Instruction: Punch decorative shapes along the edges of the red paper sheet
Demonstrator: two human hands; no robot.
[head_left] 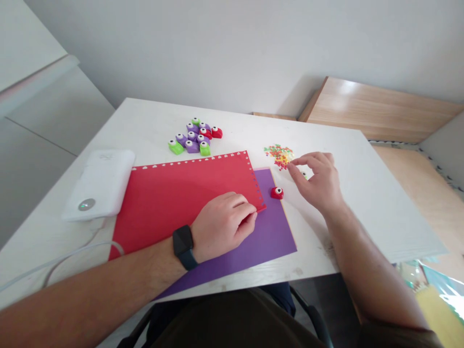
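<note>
A red paper sheet with small shapes punched along its top and right edges lies on a purple sheet. My left hand rests on the red sheet's lower right corner, fingers curled and pinching that corner. A small red punch sits on the purple sheet's right edge. My right hand hovers just right of it, thumb and forefinger pinched near a pile of coloured paper bits; what they hold is too small to make out.
A cluster of several purple, green and red punches lies at the back of the white table. A white device with a cable sits at the left. A wooden board leans behind the table.
</note>
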